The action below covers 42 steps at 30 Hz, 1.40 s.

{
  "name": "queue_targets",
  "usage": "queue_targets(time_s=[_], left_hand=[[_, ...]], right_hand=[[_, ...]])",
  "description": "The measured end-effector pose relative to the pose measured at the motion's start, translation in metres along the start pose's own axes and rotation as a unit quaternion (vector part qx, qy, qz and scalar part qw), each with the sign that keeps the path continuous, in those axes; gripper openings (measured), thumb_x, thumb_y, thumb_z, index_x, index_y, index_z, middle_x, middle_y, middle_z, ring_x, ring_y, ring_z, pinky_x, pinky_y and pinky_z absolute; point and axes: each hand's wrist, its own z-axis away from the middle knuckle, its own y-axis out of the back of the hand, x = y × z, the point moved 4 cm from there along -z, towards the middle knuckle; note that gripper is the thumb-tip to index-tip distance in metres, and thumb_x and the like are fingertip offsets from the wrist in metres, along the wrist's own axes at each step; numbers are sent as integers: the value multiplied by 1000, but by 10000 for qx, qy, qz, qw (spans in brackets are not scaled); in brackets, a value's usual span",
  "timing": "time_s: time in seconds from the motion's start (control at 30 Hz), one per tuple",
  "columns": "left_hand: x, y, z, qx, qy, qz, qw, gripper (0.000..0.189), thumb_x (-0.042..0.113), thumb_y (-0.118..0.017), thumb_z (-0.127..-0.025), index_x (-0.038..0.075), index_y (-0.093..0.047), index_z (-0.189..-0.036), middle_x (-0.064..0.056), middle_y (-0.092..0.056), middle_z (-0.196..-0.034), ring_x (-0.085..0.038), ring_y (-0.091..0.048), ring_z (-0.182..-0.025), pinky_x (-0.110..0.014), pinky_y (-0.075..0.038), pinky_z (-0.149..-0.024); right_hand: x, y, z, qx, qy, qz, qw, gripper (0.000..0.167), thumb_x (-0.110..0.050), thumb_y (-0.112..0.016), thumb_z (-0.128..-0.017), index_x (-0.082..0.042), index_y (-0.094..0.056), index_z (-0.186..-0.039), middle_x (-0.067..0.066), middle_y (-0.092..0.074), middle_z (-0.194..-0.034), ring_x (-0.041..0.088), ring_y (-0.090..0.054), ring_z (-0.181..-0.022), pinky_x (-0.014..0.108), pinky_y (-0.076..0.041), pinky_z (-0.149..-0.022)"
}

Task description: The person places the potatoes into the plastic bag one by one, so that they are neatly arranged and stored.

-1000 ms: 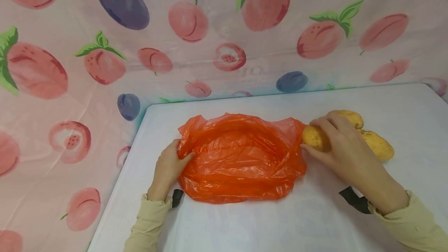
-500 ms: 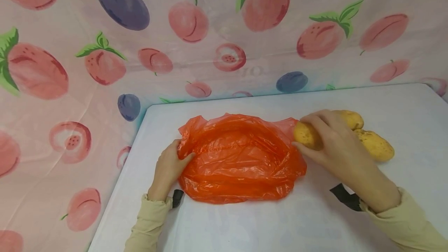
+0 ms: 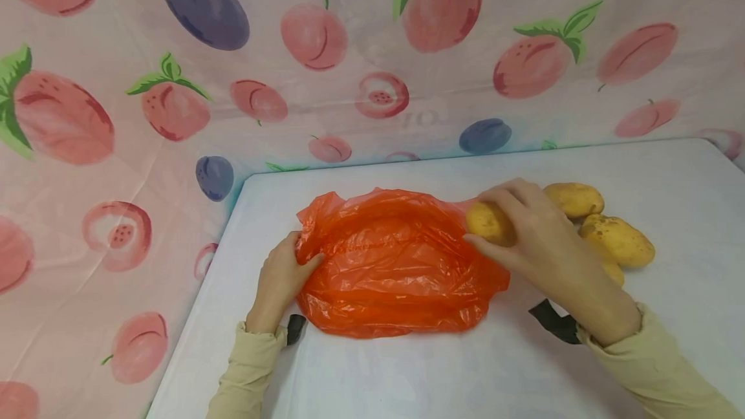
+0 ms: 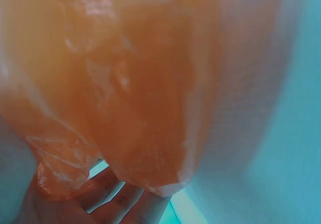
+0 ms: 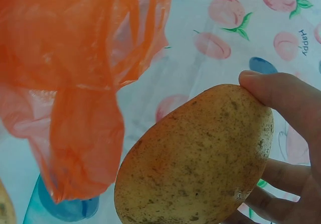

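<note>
The right hand point(image 3: 532, 238) holds a potato point(image 3: 487, 223) between thumb and fingers by the orange bag's point(image 3: 390, 270) right side; a firm but gentle grip, clear of the thin plastic, seems best, with the left hand point(image 3: 283, 273) pinching the left rim. The potato is oval, yellow-brown, dark-speckled.

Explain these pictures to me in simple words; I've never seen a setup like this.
There is no machine here: a person works with a bare left hand and a bare right hand. The wide picture comes from a camera worn on the head, looking forward and down. The two close ones come from the wrists: the blurry one left, the sharper one right. On the white tabletop lie a crumpled, see-through orange plastic bag and at least three yellow oval potatoes. The left hand holds the bag's edge; the right holds another yellow oval potato.
</note>
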Motion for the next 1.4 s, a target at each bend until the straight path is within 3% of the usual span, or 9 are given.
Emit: queue_targets(time_s=[0.2,0.6,1.4], left_hand=[[0,1,0,-20,29,35,10000,61,29,-71,-91,6,-45,-141,-15,-60,-132,-32,-60,-112,-50,-52,-98],[0,3,0,20,-90,38,10000,61,29,-72,-91,3,-46,-140,-16,-61,-130,-32,-60,-108,-51,-52,-96],[-1,2,1,51,-176,7,9998,59,29,-72,-91,4,-47,-138,-15,-62,-127,-30,-61,-105,-50,-53,-95]], right_hand=[[-8,0,-9,151,190,49,9997,44,-23,-87,-75,-8,-64,-110,6,-59,-108,23,-56,-99,45,-57,-78],[-20,-13,-21,-19,341,-10,9994,46,-28,-87,-76,-7,-63,-110,7,-58,-108,23,-56,-99,41,-57,-81],[-31,-46,-38,-680,139,-317,9971,44,-32,-83,-81,-8,-63,-111,6,-57,-105,22,-53,-94,35,-57,-76]])
